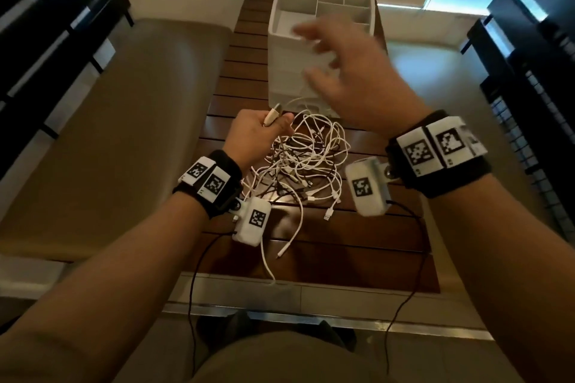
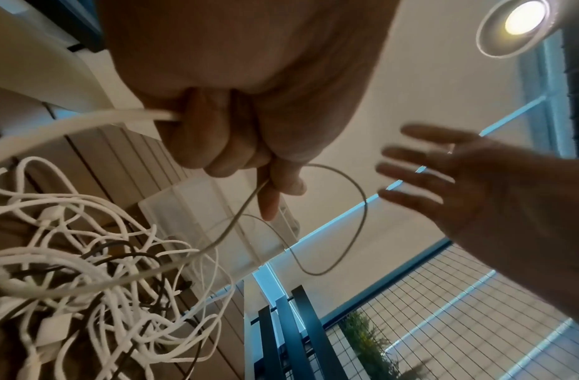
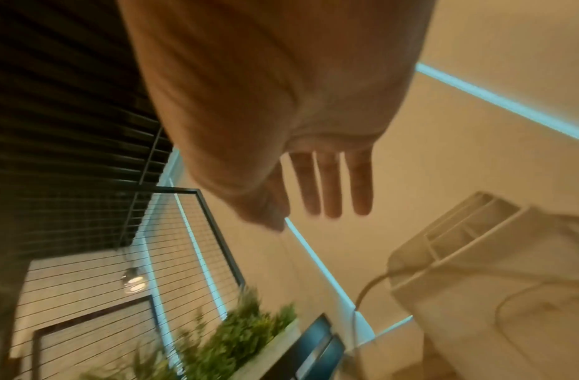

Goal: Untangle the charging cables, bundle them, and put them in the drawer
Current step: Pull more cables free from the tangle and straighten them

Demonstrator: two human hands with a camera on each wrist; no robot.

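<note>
I see the left hand [image 1: 252, 134] fisted round a white cable [image 2: 86, 123], its plug end [image 1: 272, 113] sticking out past the thumb. Right hand [image 1: 351, 71] is raised above the table, fingers [image 3: 330, 185] spread straight, holding nothing; it's motion-blurred. The tangle of charging cables [image 1: 305, 162], mostly white with a few black, lies on the slatted wooden table [image 1: 373, 246] between both wrists. White drawer organizer [image 1: 280, 50] stands just behind the tangle, top compartments open to view. I can't tell whether any drawer front is pulled out.
</note>
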